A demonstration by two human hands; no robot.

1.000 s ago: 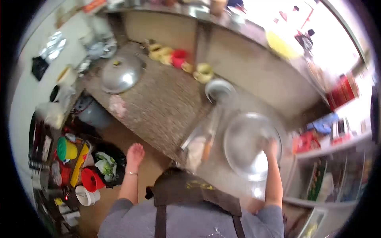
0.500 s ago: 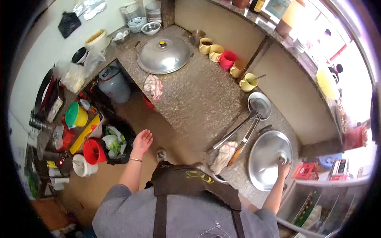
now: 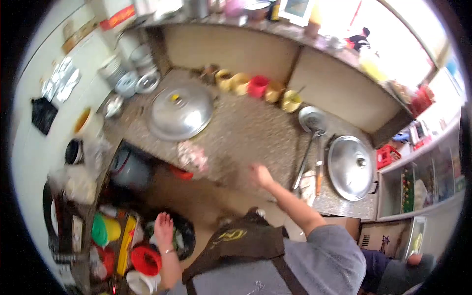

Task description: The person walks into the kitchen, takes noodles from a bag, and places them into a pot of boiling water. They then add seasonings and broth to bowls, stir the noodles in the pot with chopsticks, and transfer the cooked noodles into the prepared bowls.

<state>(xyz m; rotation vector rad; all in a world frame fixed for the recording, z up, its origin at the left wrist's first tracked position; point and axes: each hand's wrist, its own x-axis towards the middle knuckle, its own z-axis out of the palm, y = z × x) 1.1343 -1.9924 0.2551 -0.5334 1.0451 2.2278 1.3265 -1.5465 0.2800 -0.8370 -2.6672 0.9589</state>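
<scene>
My left hand (image 3: pixel 163 228) hangs low beside the counter, palm up with its fingers apart and nothing in it. Behind it is a black bin bag (image 3: pixel 184 236) with greens in it. My right hand (image 3: pixel 260 175) is over the front part of the granite counter (image 3: pixel 241 132). Motion smears its fingers, and I see no object in it. A crumpled pinkish cloth (image 3: pixel 191 156) lies at the counter edge to its left. To its right are a strainer ladle (image 3: pixel 317 127), tongs with an orange handle (image 3: pixel 319 182), a pale cloth (image 3: pixel 308 187) and a domed metal lid (image 3: pixel 350 167).
Another domed lid (image 3: pixel 179 112) sits at the counter's left. Yellow cups and a red cup (image 3: pixel 258 86) line the back wall. A gas cylinder (image 3: pixel 130 167) stands below. Low left are a red bucket (image 3: pixel 146 260) and a white bucket (image 3: pixel 142 282). Another person's hand (image 3: pixel 415 259) shows at lower right.
My right hand has left the right-hand lid's knob and moved left over the counter. My left hand has dropped lower, to the bin bag. The view has turned.
</scene>
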